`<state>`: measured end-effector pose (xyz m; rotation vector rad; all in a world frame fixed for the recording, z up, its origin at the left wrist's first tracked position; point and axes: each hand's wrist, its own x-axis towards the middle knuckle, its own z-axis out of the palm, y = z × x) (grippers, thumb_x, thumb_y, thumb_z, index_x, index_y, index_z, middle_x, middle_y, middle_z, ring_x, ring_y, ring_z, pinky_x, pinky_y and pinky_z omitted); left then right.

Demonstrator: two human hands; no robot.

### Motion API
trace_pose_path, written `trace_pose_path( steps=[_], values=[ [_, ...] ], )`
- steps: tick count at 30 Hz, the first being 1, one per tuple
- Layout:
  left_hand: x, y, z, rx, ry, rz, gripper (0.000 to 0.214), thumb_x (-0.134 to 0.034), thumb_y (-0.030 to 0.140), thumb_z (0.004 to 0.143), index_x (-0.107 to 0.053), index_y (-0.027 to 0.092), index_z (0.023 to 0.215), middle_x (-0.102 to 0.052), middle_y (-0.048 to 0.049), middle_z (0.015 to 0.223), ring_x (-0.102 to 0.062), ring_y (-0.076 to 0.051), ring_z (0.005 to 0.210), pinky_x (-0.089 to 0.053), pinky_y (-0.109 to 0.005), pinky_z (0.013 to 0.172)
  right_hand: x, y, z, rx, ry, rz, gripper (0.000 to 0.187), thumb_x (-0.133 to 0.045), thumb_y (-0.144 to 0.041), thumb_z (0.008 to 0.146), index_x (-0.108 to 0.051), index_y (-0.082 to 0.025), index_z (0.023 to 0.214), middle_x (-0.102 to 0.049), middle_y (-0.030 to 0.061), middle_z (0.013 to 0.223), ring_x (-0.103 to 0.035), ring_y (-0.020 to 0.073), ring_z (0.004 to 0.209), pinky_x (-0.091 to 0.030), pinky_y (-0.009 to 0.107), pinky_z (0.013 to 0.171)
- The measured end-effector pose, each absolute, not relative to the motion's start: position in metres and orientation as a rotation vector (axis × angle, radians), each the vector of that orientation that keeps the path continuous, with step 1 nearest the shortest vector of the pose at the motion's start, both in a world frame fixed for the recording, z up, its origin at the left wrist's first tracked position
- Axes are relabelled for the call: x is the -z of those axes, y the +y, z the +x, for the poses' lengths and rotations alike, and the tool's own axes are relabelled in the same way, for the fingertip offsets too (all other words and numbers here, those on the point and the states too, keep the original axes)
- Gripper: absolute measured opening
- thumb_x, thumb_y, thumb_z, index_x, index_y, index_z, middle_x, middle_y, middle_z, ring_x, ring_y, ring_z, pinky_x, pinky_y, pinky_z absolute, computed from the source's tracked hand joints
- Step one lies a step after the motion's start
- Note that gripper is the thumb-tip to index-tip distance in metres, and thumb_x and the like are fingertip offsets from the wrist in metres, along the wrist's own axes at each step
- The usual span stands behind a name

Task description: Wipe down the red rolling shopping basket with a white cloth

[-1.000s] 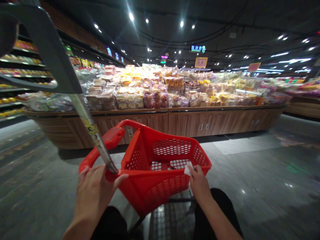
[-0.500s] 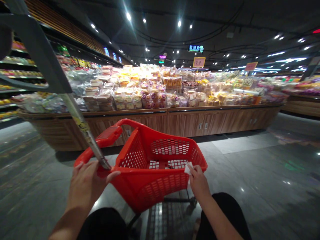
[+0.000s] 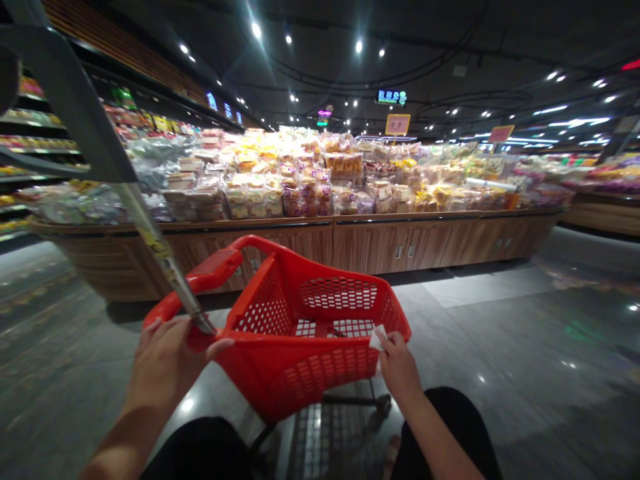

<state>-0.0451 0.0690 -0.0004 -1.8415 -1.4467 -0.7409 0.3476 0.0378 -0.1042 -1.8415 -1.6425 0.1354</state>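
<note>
A red plastic shopping cart [image 3: 320,373] with perforated walls stands in front of me. My left hand [image 3: 163,360] grips the near end of its handle bar, thumb along the rim. Right by that hand, a metal pole [image 3: 163,257] with a grey plastic top rises from the cart's corner towards the upper left; whether the hand also touches it is hidden. My right hand [image 3: 397,360] pinches a small white tissue [image 3: 379,337] against the cart's near rim, towards its far end. Through the basket, its grid floor and a small dark item inside show.
Behind the cart runs a long wooden display counter [image 3: 370,243] heaped with bagged breads and snacks [image 3: 305,187]. Stocked shelves [image 3: 45,153] line the left side. Another display [image 3: 607,200] stands at the right. Grey shiny floor tiles [image 3: 500,347] surround the cart. My knees are close below.
The cart, the pole and my left hand sit slightly further left in view. My right hand with the tissue stays at almost the same spot on the rim.
</note>
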Motion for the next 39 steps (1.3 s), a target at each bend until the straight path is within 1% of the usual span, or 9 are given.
trace_pose_path(
  steps=[7,9,11,13,16,21,28,33,39],
  values=[
    [-0.002,0.077,-0.055,0.737,-1.434,-1.860,0.041,-0.049,0.057,0.078,-0.056,0.018,0.087,-0.065,-0.0077,0.084,-0.060,-0.024,0.083,-0.039,-0.043,0.094,0.100,0.046,0.345,-0.060,-1.652,-1.818,0.030,-0.050,-0.017,0.082,-0.066,-0.018,0.107,-0.056,0.0070,0.094,-0.059,0.0174,0.082,-0.048,0.026,0.073],
    [0.000,0.073,-0.050,0.809,-1.450,-1.820,0.051,-0.051,0.059,0.076,-0.055,0.013,0.099,-0.064,-0.0122,0.093,-0.059,-0.027,0.091,-0.039,-0.045,0.095,0.098,0.049,0.338,-0.073,-1.664,-1.794,0.027,-0.048,-0.013,0.082,-0.069,-0.018,0.100,-0.056,0.0072,0.094,-0.059,0.0176,0.082,-0.048,0.027,0.074],
    [0.005,0.062,-0.035,0.937,-1.485,-1.715,0.066,-0.055,0.056,0.075,-0.046,0.008,0.120,-0.057,-0.0184,0.114,-0.053,-0.032,0.108,-0.038,-0.047,0.097,0.096,0.052,0.334,-0.083,-1.653,-1.785,0.029,-0.047,-0.010,0.081,-0.069,-0.017,0.099,-0.056,0.0086,0.096,-0.059,0.0180,0.083,-0.048,0.027,0.075],
    [0.016,0.047,-0.007,1.079,-1.449,-1.661,0.058,-0.058,0.043,0.078,-0.041,0.014,0.126,-0.051,-0.0170,0.125,-0.047,-0.031,0.118,-0.035,-0.049,0.101,0.095,0.052,0.332,-0.088,-1.644,-1.761,0.031,-0.045,-0.008,0.080,-0.068,-0.016,0.101,-0.056,0.0092,0.098,-0.058,0.0178,0.085,-0.048,0.027,0.077],
    [0.036,0.032,0.050,1.075,-1.212,-2.061,0.039,-0.057,0.027,0.080,-0.048,0.021,0.118,-0.056,-0.0110,0.121,-0.051,-0.026,0.116,-0.031,-0.049,0.106,0.095,0.052,0.329,-0.098,-1.650,-1.720,0.034,-0.043,-0.006,0.081,-0.068,-0.016,0.102,-0.055,0.0082,0.094,-0.058,0.0168,0.085,-0.048,0.027,0.079],
    [0.058,0.053,0.133,0.820,-1.211,-2.387,0.044,-0.047,0.033,0.087,-0.046,0.018,0.127,-0.054,-0.0104,0.130,-0.045,-0.025,0.123,-0.027,-0.046,0.108,0.105,0.053,0.315,-0.091,-1.699,-1.620,0.042,-0.041,-0.004,0.081,-0.061,-0.014,0.117,-0.053,0.0109,0.102,-0.057,0.0185,0.092,-0.049,0.029,0.081],
    [0.074,0.088,0.152,0.750,-1.425,-2.339,0.025,-0.048,0.033,0.087,-0.065,0.020,0.101,-0.070,-0.0079,0.093,-0.061,-0.024,0.087,-0.039,-0.042,0.086,0.127,0.040,0.351,-0.054,-1.596,-1.671,0.054,-0.039,0.000,0.074,-0.059,-0.021,0.120,-0.054,0.0065,0.100,-0.058,0.0162,0.089,-0.050,0.027,0.081],
    [0.073,0.088,0.148,0.728,-1.466,-2.341,0.021,-0.048,0.033,0.087,-0.065,0.021,0.090,-0.068,-0.0057,0.083,-0.059,-0.023,0.082,-0.038,-0.039,0.081,0.128,0.036,0.370,-0.013,-1.476,-1.827,0.049,-0.038,-0.003,0.075,-0.063,-0.018,0.114,-0.053,0.0077,0.096,-0.058,0.0174,0.085,-0.050,0.027,0.078],
    [0.070,0.090,0.143,0.701,-1.474,-2.340,0.020,-0.049,0.034,0.086,-0.064,0.022,0.083,-0.067,-0.0055,0.082,-0.058,-0.023,0.083,-0.038,-0.037,0.080,0.127,0.038,0.348,-0.121,-1.661,-1.602,0.058,-0.039,0.001,0.072,-0.058,-0.023,0.122,-0.054,0.0053,0.097,-0.057,0.0149,0.089,-0.048,0.024,0.083]
  ],
)
